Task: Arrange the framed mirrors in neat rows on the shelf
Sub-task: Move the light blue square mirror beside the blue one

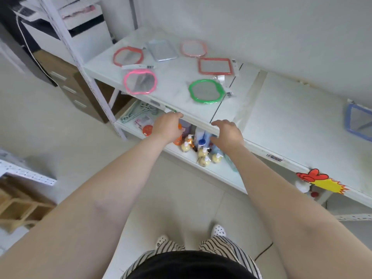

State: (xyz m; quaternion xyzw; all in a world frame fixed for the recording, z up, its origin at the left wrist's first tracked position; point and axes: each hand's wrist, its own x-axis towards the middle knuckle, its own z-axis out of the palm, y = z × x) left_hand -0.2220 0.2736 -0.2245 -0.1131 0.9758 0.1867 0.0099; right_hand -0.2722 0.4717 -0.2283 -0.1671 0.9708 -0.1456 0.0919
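Several framed mirrors lie flat and scattered on the white shelf (177,85): a red octagonal one (128,55), a clear blue rectangular one (162,50), a pale pink round one (193,48), a red square one (215,66), a bright pink one (140,81) and a green one (206,91). A blue-framed mirror (359,121) sits far right, cut by the frame edge. My left hand (168,125) and my right hand (227,133) hover at the shelf's front edge, fingers loosely curled, holding nothing.
Barcode tags (138,66) lie among the mirrors. The lower shelf holds pump bottles (203,152) and hangers (138,111). A metal upright (80,63) stands left; a brown drawer unit (76,91) behind it. A rooster decoration (320,181) hangs on the shelf edge at right.
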